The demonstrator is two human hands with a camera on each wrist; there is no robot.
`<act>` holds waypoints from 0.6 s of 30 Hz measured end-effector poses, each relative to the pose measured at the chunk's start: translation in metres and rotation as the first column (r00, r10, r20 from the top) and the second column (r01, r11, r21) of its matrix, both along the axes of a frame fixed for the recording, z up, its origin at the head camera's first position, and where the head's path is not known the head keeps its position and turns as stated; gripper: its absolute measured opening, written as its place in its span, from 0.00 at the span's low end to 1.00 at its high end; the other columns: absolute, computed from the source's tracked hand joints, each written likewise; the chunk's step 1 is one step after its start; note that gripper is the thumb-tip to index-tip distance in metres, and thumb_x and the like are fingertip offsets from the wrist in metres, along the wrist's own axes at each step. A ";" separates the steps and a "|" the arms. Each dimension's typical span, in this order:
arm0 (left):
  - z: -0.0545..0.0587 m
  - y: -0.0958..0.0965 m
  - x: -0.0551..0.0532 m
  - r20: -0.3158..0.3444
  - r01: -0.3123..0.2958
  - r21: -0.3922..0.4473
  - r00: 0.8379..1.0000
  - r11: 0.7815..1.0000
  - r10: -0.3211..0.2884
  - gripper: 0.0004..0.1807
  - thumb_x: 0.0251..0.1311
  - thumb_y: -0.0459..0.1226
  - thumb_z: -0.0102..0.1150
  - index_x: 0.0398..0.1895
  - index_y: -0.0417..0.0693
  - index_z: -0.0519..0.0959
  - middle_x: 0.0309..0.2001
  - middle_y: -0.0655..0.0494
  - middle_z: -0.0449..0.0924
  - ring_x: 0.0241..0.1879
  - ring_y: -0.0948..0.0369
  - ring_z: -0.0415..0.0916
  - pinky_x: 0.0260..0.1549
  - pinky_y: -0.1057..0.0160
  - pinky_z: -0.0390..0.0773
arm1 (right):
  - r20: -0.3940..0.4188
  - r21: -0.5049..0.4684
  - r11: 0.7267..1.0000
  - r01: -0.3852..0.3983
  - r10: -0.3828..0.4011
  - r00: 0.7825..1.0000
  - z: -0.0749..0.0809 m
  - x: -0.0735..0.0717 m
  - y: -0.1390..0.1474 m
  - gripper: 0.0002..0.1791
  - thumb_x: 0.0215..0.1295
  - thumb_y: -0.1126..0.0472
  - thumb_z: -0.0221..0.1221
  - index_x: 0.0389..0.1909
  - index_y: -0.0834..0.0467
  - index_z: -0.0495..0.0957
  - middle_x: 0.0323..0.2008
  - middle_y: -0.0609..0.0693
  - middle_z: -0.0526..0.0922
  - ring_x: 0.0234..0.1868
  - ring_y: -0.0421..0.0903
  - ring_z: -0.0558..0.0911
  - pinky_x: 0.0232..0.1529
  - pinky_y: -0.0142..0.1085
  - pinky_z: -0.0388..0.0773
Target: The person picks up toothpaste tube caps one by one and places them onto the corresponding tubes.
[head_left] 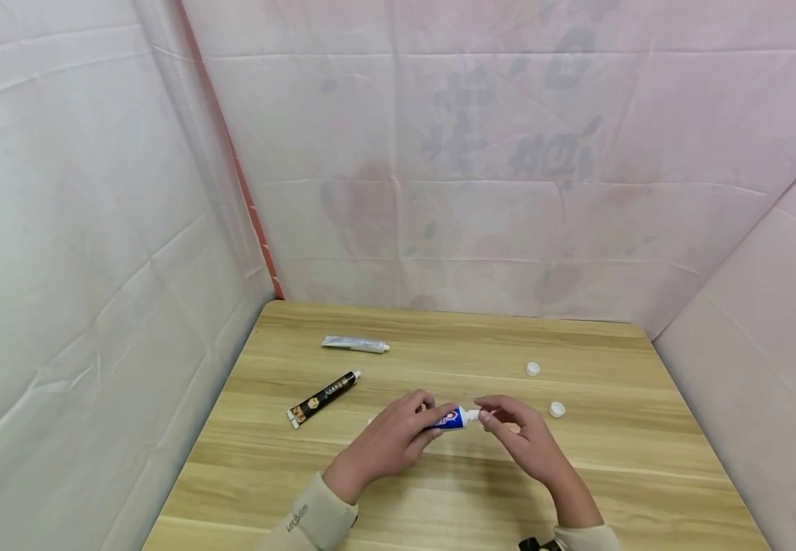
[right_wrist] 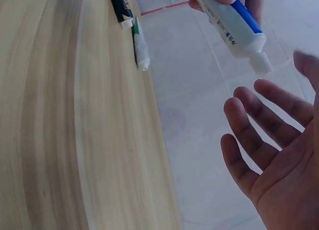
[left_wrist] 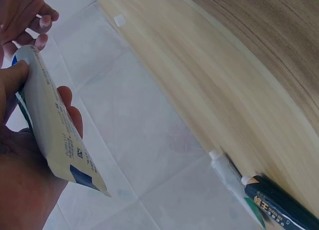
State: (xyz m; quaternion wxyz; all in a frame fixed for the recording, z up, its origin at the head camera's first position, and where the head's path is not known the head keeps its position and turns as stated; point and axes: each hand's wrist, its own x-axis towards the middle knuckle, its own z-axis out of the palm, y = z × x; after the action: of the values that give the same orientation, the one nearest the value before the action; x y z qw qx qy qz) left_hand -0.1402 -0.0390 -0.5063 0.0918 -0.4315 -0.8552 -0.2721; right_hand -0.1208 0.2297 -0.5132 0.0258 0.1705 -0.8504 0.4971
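Note:
A blue and white toothpaste tube (head_left: 451, 418) is gripped by my left hand (head_left: 401, 432), thumb on one face and fingers behind it. In the left wrist view the tube's flat tail (left_wrist: 84, 176) sticks out below the hand. The tube's white tip (right_wrist: 260, 63) points toward my right hand (right_wrist: 279, 150). That hand has its fingers spread and loosely bent, with a small gap to the tip in the right wrist view. Nothing shows between its fingers.
A black toothpaste tube (head_left: 324, 398) and a silvery-white tube (head_left: 354, 343) lie on the left of the wooden table (head_left: 439, 337). Two white caps (head_left: 532, 369) lie on the right, one close to the right hand. Pale sheets (head_left: 474, 153) hang behind and at both sides.

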 end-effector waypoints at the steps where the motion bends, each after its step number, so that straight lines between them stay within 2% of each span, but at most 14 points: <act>1: 0.001 0.000 0.000 0.003 0.000 0.000 1.000 1.000 0.000 0.30 0.69 0.42 0.56 0.73 0.67 0.63 0.47 0.62 0.71 0.35 0.70 0.66 0.35 0.75 0.68 | -0.016 -0.006 1.000 0.001 -0.001 1.000 0.001 0.000 0.000 0.13 0.71 0.56 0.58 0.55 0.46 0.79 0.44 0.47 0.84 0.38 0.39 0.83 0.44 0.38 0.80; 6: 0.002 0.000 0.001 0.013 0.005 -0.003 1.000 1.000 -0.005 0.29 0.70 0.41 0.56 0.73 0.67 0.63 0.47 0.62 0.71 0.35 0.69 0.65 0.34 0.74 0.68 | -0.069 -0.018 1.000 -0.015 0.014 0.998 0.003 0.002 -0.001 0.18 0.63 0.58 0.66 0.54 0.46 0.79 0.44 0.50 0.83 0.35 0.40 0.83 0.45 0.39 0.80; 14: 0.001 0.000 0.001 0.022 0.004 -0.017 1.000 1.000 -0.004 0.30 0.71 0.42 0.54 0.73 0.69 0.61 0.48 0.63 0.70 0.35 0.70 0.64 0.35 0.73 0.68 | -0.122 -0.008 0.998 -0.063 0.061 0.991 0.002 0.000 0.000 0.15 0.63 0.65 0.65 0.51 0.53 0.80 0.44 0.55 0.84 0.34 0.42 0.83 0.43 0.41 0.81; 18: 0.001 0.000 0.001 0.024 0.011 -0.010 1.000 1.000 -0.011 0.30 0.71 0.42 0.54 0.73 0.69 0.61 0.47 0.63 0.70 0.35 0.69 0.64 0.35 0.74 0.67 | -0.129 -0.004 0.996 -0.088 0.087 0.988 0.003 -0.001 0.002 0.14 0.62 0.65 0.66 0.49 0.54 0.80 0.44 0.50 0.84 0.34 0.41 0.83 0.43 0.40 0.81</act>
State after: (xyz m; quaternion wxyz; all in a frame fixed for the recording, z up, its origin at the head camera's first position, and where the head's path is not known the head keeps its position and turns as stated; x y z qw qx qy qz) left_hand -0.1397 -0.0395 -0.5058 0.0780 -0.4334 -0.8552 -0.2734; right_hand -0.1219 0.2314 -0.5105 0.0596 0.2392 -0.8363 0.4897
